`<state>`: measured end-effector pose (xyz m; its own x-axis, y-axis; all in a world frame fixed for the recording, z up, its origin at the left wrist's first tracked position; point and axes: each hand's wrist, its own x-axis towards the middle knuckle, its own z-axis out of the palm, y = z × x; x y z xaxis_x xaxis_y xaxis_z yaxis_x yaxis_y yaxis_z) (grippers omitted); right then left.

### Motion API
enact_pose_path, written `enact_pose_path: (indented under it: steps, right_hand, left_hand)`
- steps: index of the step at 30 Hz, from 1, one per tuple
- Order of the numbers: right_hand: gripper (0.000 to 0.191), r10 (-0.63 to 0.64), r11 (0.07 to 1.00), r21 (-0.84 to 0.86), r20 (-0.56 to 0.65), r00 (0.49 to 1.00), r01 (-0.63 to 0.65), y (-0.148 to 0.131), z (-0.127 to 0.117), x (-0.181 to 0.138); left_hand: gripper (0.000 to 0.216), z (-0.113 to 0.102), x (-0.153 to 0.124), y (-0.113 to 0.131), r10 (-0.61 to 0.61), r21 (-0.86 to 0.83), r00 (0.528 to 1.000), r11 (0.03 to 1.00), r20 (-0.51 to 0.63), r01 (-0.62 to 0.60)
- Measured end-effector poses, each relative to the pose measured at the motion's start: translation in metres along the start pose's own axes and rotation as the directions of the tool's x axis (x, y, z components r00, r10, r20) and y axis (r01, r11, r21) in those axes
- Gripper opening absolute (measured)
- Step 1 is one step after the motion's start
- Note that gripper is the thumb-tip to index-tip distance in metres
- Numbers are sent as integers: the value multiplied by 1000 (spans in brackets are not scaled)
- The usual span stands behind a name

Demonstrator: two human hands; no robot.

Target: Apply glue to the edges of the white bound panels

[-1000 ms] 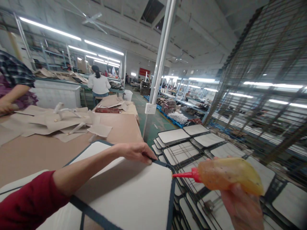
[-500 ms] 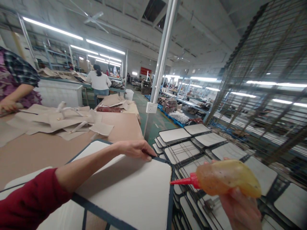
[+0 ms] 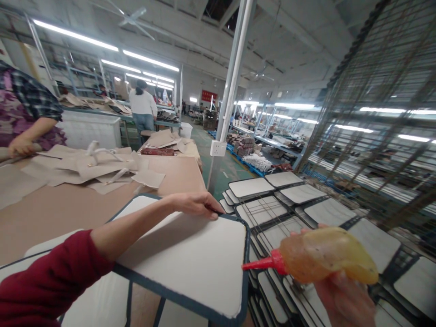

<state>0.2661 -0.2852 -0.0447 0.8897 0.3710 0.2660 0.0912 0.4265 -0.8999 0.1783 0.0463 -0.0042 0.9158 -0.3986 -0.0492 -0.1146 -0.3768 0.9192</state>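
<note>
My left hand (image 3: 197,205) pinches the far edge of a white panel (image 3: 190,254) with a dark blue border, its forearm reaching across the panel. In my right hand (image 3: 344,295) is a squeeze glue bottle (image 3: 327,254), amber and lying on its side, with the fingers wrapped round it. Its red nozzle points left, the tip at the inner edge of the panel's right border. A thin yellowish line shows along that border near the far right corner. More white panels with dark edges lie on the table under the held one.
Several dark-edged white panels (image 3: 252,187) sit on a wire rack at the right, below a raised wire grid (image 3: 368,91). Beige cut pieces (image 3: 85,168) cover part of the brown table (image 3: 180,170). A metal post (image 3: 228,100) with a socket stands ahead. Co-workers are at the left.
The nozzle tip has moved down along the panel's right border, toward me. The panel appears slightly higher and further right, with my left hand still on its far edge.
</note>
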Motion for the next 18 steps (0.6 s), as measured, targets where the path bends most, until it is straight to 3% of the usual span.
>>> enact_pose_path:
  steps: [3,12,18]
  right_hand:
    - [69,24,1000,0,38,999,-24,-2,3,-1]
    - [68,36,998,-48,-38,999,-38,1,-1,-8]
    - [76,25,1000,14,-62,998,-24,9,-6,-8]
  left_hand:
    - [41,-1,-1,2,-20,-13,1000,1000,2,20]
    - [34,0,-4,9,-50,-76,997,996,-55,45]
    - [29,-1,-7,6,-78,-103,989,993,-124,66]
